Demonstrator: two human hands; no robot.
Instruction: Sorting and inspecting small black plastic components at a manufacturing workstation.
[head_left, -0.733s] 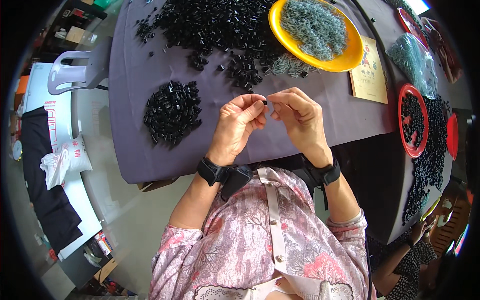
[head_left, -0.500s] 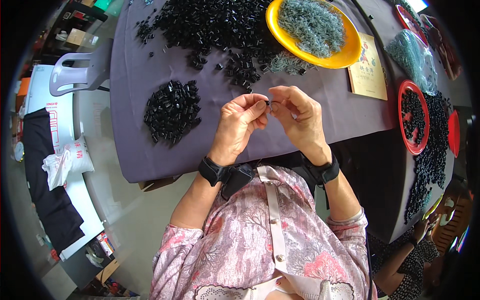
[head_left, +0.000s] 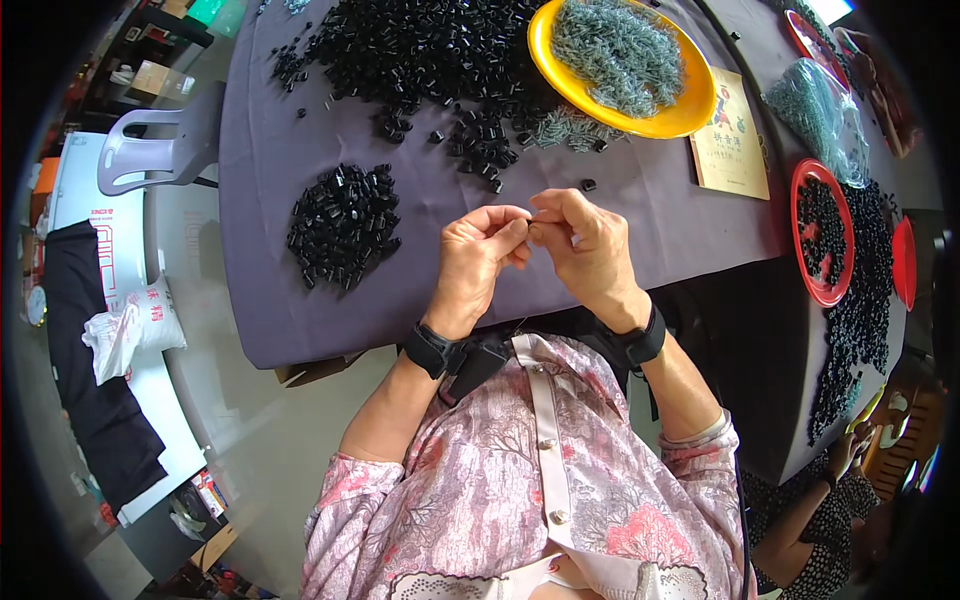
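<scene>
Close together over the near part of the purple-grey tablecloth [head_left: 420, 290], my two hands meet at the fingertips. My left hand [head_left: 473, 255] is closed, thumb against forefinger, pinching a small black plastic piece [head_left: 529, 222] that is mostly covered. The fingers of my right hand [head_left: 588, 245] are closed on the other side of that spot; what they hold is hidden. A small heap of black plastic pieces [head_left: 343, 225] lies left of my hands. Beyond them spreads a large pile of black pieces [head_left: 420, 60]. A yellow plate [head_left: 690, 118] bears clear greyish plastic parts [head_left: 620, 55].
Right of the plate lies a yellow booklet [head_left: 733, 145]. A red tray [head_left: 849, 255], a plastic bag of clear parts [head_left: 820, 110] and more black pieces [head_left: 865, 290] cover a table at the right. A grey chair [head_left: 160, 150] stands at the left. Another person's arm [head_left: 800, 520] shows lower right.
My right hand has shifted slightly left and down, its fingers nearer the left fingertips. A loose black piece now lies on the cloth just beyond my right hand.
</scene>
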